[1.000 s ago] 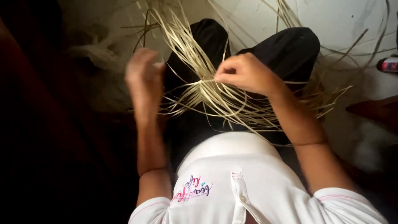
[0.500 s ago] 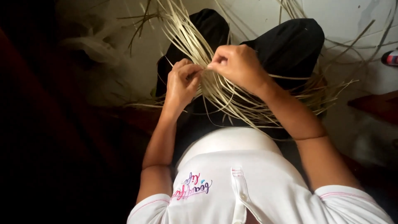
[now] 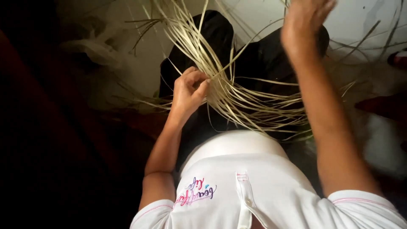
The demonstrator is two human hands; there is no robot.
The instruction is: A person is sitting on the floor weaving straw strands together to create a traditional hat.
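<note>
- A coloured script print [image 3: 196, 193] sits on the white shirt [image 3: 254, 182], below the grip.
- The left hand [image 3: 188, 91] pinches the pale reed strips [image 3: 237, 97], fingers curled tight where they cross over the lap.
- The right hand [image 3: 305, 21], raised and blurred, is above the bundle; whether it holds a strip, I cannot tell.

A white short-sleeved shirt [image 3: 271, 186] with pink-trimmed sleeves and a button placket, over black trousers [image 3: 263, 59].

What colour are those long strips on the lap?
Pale straw-yellow, plain and unpatterned; the strips show best in the head view.
</note>
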